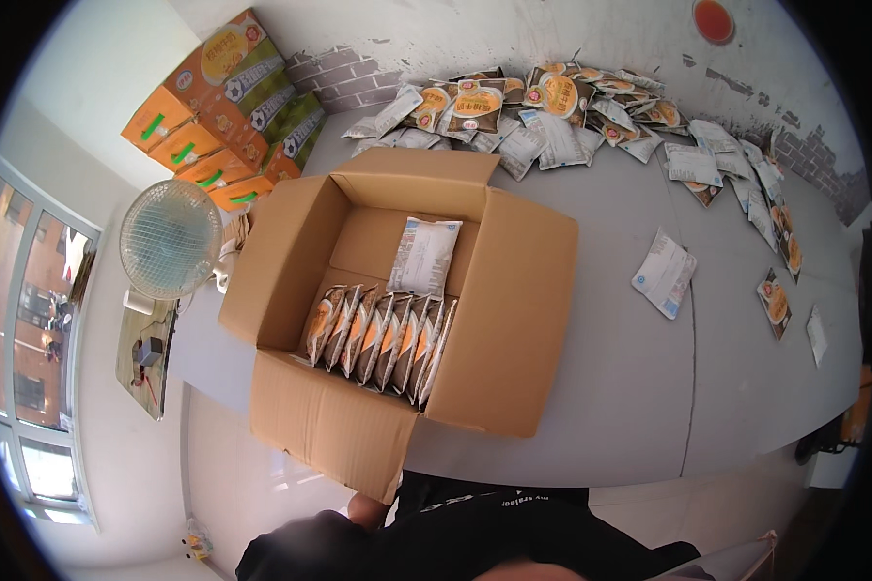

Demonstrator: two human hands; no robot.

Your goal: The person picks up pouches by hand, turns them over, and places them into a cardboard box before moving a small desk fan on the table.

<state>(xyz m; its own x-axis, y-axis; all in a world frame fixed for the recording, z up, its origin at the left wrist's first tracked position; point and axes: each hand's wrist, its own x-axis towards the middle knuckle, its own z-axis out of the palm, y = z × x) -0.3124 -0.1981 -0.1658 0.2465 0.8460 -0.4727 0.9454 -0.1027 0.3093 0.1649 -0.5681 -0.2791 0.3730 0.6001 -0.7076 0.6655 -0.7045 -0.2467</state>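
Neither of my hands is in view; only a bit of an arm shows below the box's near flap. Before me an open cardboard box [501,312] stands on a grey table [618,407], its flaps spread outward. Inside, several brown and orange printed pouches [389,338] stand on edge in a row along the near side. One white-backed pouch [425,258] leans behind them at the far side. To the right of the box, a white-backed pouch [665,274] lies alone on the table.
Many loose pouches [552,94] are heaped along the wall and down the table's right side. Orange and green cartons [218,109] are stacked at the back left. A caged fan [171,240] stands left of the box. A seam crosses the table.
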